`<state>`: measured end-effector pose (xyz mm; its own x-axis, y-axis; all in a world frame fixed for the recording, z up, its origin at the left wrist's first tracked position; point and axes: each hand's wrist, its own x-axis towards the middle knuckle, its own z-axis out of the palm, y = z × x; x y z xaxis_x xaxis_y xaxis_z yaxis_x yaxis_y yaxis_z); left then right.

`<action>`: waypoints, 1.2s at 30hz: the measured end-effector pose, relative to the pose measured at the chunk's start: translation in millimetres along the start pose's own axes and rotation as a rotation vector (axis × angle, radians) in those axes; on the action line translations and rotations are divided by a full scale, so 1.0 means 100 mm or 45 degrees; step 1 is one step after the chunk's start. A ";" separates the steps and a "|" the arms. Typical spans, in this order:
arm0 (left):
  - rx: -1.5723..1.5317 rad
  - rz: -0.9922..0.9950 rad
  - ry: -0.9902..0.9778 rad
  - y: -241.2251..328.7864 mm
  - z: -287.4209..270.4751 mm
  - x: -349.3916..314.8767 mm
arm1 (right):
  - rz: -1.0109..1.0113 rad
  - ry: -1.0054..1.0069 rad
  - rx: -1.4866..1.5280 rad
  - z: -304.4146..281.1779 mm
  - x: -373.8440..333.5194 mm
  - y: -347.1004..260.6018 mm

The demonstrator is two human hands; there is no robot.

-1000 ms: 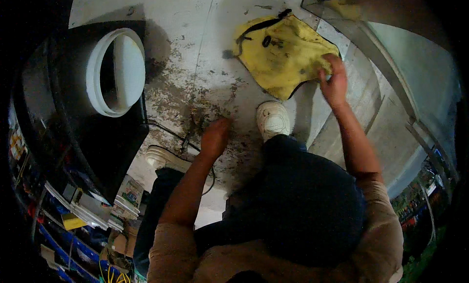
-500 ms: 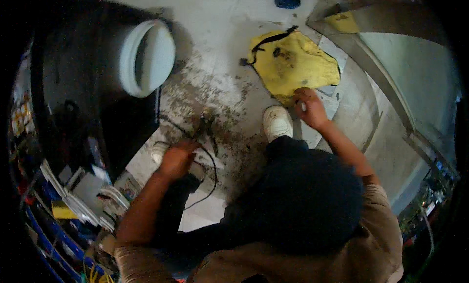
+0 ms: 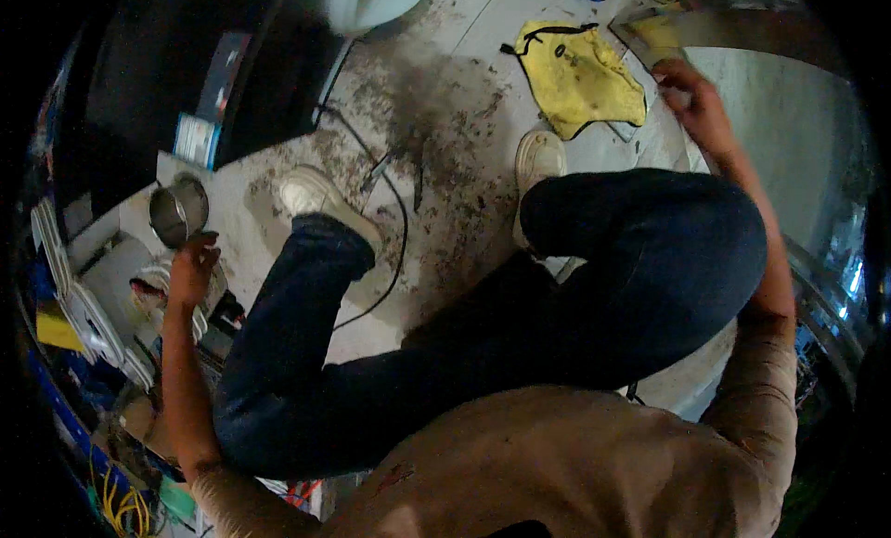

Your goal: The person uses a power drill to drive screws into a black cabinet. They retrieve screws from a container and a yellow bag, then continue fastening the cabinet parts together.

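Observation:
My left hand (image 3: 193, 271) is at the lower edge of a round grey metal cup (image 3: 176, 213), off to the left of my shoe. Its thumb and forefinger stand apart, beside the rim rather than around it. Out to the right, my right hand (image 3: 694, 106) hangs with loosely bent, parted fingers and nothing visible in them. Nearest to it is a stained yellow cloth piece (image 3: 580, 78) with dark edging and a black strap. Between my feet, a black cable (image 3: 401, 213) curves across the dirty floor past a small metal-tipped tool (image 3: 376, 174) and a thin dark stick (image 3: 418, 185).
A large black panel or cabinet (image 3: 139, 92) fills the upper left, with a white bucket (image 3: 376, 4) at its far end. White plastic parts (image 3: 88, 306) crowd the left side. A metal frame (image 3: 742, 23) edges the right. Dark debris (image 3: 445, 139) covers the floor.
My left hand has gone left, from above the cable to the round cup. My right hand has moved right, away from the yellow cloth piece. The whole view has shifted.

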<state>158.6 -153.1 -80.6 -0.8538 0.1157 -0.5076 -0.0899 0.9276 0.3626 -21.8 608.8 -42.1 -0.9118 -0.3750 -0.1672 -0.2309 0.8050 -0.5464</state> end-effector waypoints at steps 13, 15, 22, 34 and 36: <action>-0.126 -0.417 0.072 -0.12 0.82 -0.87 | -0.560 -0.093 -0.281 -0.11 0.21 -2.66; -0.338 -0.425 0.098 -0.60 1.07 -0.95 | -0.573 -0.061 -0.378 0.09 0.47 -2.68; -0.202 -0.357 0.054 -0.23 1.55 -1.08 | -0.344 -0.106 -0.102 0.19 0.32 -2.29; 0.412 -1.085 1.343 -1.04 0.67 -1.43 | -0.274 -0.326 -0.235 0.34 0.50 -2.50; 0.157 -1.281 0.902 -1.40 0.84 -1.57 | -0.352 -0.309 -0.132 0.46 0.51 -2.57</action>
<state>348.5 -270.8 -117.0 -0.5255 -0.8502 0.0310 -0.8506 0.5243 -0.0393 6.4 361.1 52.1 -0.7060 -0.6727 -0.2212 -0.5017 0.6956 -0.5142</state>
